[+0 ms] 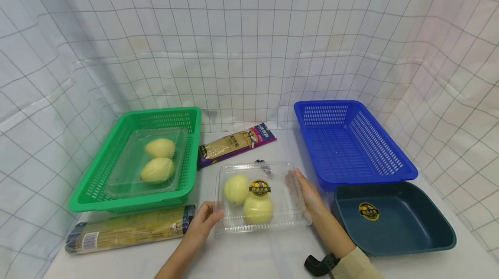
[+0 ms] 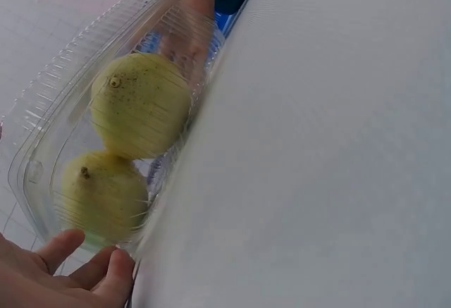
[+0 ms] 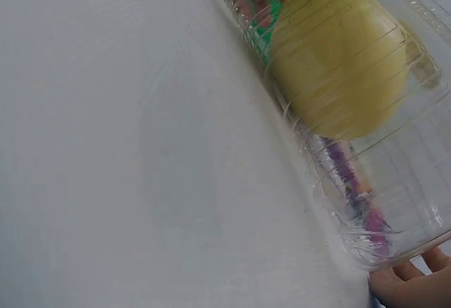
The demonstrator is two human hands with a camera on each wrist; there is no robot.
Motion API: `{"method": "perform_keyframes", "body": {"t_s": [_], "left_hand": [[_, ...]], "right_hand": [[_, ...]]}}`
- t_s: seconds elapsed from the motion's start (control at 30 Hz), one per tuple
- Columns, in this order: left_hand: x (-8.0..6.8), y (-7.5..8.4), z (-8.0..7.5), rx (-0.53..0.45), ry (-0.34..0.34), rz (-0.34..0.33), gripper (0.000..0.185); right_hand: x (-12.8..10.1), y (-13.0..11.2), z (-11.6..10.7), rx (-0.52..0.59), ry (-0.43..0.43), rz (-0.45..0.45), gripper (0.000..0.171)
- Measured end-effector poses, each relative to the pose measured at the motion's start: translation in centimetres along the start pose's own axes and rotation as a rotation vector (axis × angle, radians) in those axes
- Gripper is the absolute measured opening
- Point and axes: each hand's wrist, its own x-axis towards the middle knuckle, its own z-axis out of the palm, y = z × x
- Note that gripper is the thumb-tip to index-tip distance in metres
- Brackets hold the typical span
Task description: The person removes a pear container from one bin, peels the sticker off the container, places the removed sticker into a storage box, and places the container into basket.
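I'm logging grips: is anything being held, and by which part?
The clear plastic box is held: the left hand grips its left edge near the front corner, the right hand holds its right edge.

Free passage over the blue basket (image 1: 339, 151), its raised rim (image 1: 366, 180) an obstacle near the right hand (image 1: 309, 193).

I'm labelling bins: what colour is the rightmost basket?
The basket is blue, clearest in the head view.
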Motion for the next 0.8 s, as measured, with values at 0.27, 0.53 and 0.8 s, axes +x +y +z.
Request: {"method": "perform_keyframes", "body": {"t_s": [0.27,0.53,0.8], "left_hand": [[-0.1,-1.0,0.1,-0.052,-0.036,0.076,0.048],[0.2,-1.6,-0.3,-0.128,-0.139,0.139,0.075],[0.0,-1.2,-0.2,-0.135,-0.125,0.061,0.086]], "right_hand": [[-0.4,-0.4,0.2,-0.11,0.202,-0.017,0.072],[-0.8,-1.5,0.6,-0.22,0.315,-0.153,0.054],[-2.0,-2.6,1.3,-0.381,0.252,-0.283,0.05]]}}
